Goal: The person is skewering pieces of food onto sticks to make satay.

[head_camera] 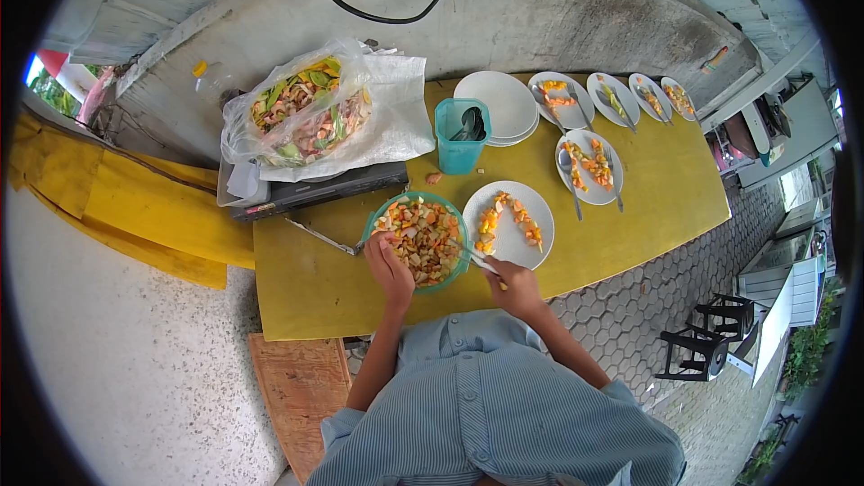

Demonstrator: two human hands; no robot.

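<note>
A green plastic bowl (373,217) full of chopped mixed pieces, orange, yellow and pale, stands on the table in front of me. My left hand (391,275) is over the bowl's left side, fingertips at the pieces; whether they pinch anything is hidden. My right hand (516,289) grips a slim metal utensil (480,262) that reaches over the bowl's right rim; its exact kind is unclear. Just right of the bowl, a white plate (513,251) carries chopped pieces (501,214) laid in two slanting lines that meet at the top.
Stacked white plates (496,104) and a teal container (462,156) of spoons stand behind. Further right, several plates (590,196) hold arranged pieces and cutlery. A plastic bag (304,115) of peelings rests above a dark flat device (324,190). The yellow table (661,182) adjoins a concrete wall.
</note>
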